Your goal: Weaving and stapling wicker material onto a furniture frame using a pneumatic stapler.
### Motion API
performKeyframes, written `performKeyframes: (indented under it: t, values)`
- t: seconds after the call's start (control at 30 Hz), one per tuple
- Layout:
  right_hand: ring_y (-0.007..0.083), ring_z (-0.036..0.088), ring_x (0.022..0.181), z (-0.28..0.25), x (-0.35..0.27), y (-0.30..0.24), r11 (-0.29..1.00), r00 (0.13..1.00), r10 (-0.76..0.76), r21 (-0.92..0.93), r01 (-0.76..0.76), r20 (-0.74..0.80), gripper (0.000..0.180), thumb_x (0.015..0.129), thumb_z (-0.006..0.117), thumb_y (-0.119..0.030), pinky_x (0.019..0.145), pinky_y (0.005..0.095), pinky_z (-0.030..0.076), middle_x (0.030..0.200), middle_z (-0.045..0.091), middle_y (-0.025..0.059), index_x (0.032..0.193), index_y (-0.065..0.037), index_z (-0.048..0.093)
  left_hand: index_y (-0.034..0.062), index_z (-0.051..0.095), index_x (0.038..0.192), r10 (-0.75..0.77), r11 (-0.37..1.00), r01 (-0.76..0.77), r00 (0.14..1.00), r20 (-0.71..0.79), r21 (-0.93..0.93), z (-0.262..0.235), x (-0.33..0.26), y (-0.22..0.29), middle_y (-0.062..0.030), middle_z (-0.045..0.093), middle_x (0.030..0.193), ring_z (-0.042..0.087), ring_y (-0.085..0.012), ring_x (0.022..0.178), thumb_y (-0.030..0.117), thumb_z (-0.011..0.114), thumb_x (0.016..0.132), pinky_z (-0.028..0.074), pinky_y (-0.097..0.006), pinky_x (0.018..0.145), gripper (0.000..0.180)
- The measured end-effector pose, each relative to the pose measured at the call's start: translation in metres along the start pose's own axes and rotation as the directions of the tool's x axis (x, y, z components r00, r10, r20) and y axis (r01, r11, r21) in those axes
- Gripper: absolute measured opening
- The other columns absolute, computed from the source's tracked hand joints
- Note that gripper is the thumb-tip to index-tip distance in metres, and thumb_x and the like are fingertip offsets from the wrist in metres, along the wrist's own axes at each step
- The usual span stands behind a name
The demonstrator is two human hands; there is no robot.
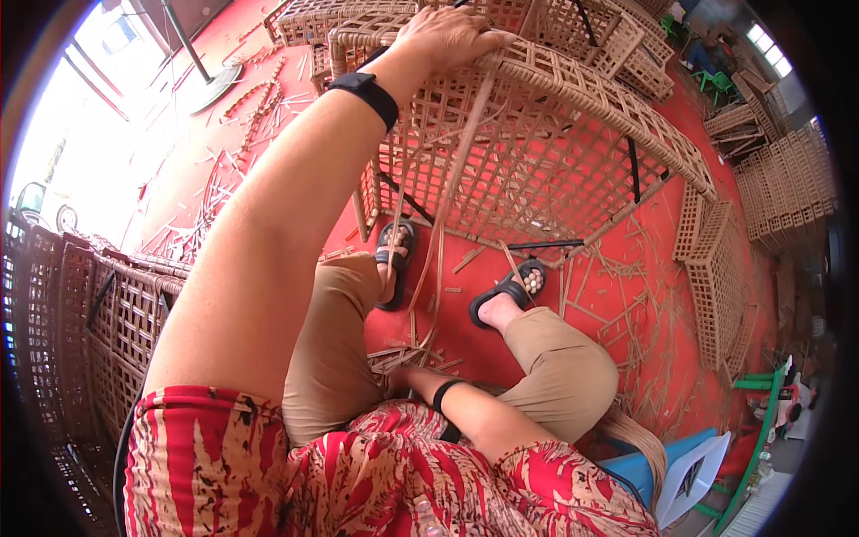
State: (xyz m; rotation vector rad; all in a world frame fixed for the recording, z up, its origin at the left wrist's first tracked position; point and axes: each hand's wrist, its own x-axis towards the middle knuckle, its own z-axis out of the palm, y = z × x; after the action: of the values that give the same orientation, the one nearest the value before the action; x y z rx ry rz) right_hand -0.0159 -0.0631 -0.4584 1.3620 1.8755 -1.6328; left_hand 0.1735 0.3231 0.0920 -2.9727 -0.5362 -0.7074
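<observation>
One woven rattan frame point(537, 152) stands on the red floor point(501, 349) before the seated person's knees. The left hand point(443, 40) lies curled over its top rim, pinching a cane strip point(465, 152). The right hand point(401, 376), low between the knees, clutches loose strips point(416, 353).

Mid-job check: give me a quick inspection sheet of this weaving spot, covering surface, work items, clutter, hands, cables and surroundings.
Surface: red floor, littered.
Job's things: woven cane frame standing in front of the seated person; loose cane strips hanging from its rim.
Clutter: cane offcuts scattered on the floor.
Hands: left hand gripping the frame's top rim where the strips hang; right hand low by the knees at a bundle of strips, grip unclear.
Cables: nothing seen.
Surroundings: stacked woven panels right, more baskets left, blue stool.
</observation>
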Motion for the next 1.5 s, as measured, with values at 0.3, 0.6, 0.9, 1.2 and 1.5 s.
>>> performKeyframes:
  t: [0.3,0.6,0.9,1.2,1.5]
  values:
    - [0.0422,0.068,0.087,-0.344,-0.279,-0.043,1.0,-0.593,0.016,0.0,0.026,-0.805,0.03,0.106,0.049,-0.028,0.08,0.0526,0.053,0.095,0.068,0.0231,0.116,-0.005,0.064,0.0335,0.058,0.143,-0.056,0.984,0.056,0.998,-0.005,0.169,0.009,-0.006,0.0,-0.0057,0.059,0.145,0.051,-0.0302,0.136,0.056,0.035,0.106,0.041,-0.052,0.112,0.05]
    - [0.0201,0.064,0.103,-0.491,-0.353,-0.044,0.862,-0.258,0.06,-0.08,0.5,-0.964,0.025,0.101,0.054,-0.018,0.086,0.032,0.052,0.111,0.068,0.0129,0.116,-0.001,0.065,0.0071,0.067,0.131,-0.095,0.992,0.085,0.989,-0.117,-0.092,-0.02,-0.028,0.025,-0.0211,0.061,0.138,0.056,-0.0396,0.13,0.062,0.042,0.101,0.041,-0.05,0.11,0.067]
    - [0.018,0.056,0.05,-0.388,-0.242,-0.059,0.593,-0.245,0.27,-0.04,0.804,-0.931,0.036,0.107,0.049,-0.033,0.045,0.0373,0.043,0.06,0.058,0.0058,0.084,-0.006,0.056,0.0032,0.076,0.113,-0.123,0.986,0.121,0.992,-0.01,-0.116,-0.042,-0.031,0.033,-0.0239,0.071,0.12,0.064,-0.0397,0.119,0.06,0.043,0.099,0.048,-0.05,0.104,0.067]
    - [0.0331,0.07,0.098,-0.034,-0.033,-0.018,0.994,0.92,-0.043,0.076,0.079,-0.389,0.038,0.085,0.072,-0.025,0.086,0.0451,0.056,0.101,0.071,0.0172,0.114,-0.002,0.064,0.0056,0.077,0.114,-0.118,0.983,0.119,0.993,0.015,-0.141,-0.038,-0.03,0.035,-0.0221,0.069,0.124,0.062,-0.0376,0.122,0.058,0.044,0.099,0.046,-0.05,0.104,0.064]
    - [0.0181,0.065,0.103,-0.33,-0.244,-0.055,0.378,0.051,0.395,0.213,0.901,-0.917,0.054,0.087,0.074,-0.007,0.088,0.0325,0.056,0.122,0.06,0.0088,0.134,-0.001,0.049,0.0028,0.073,0.119,-0.074,0.993,0.066,0.995,-0.068,-0.102,-0.027,-0.037,0.038,-0.0207,0.065,0.129,0.056,-0.0352,0.129,0.053,0.043,0.099,0.043,-0.05,0.106,0.062]
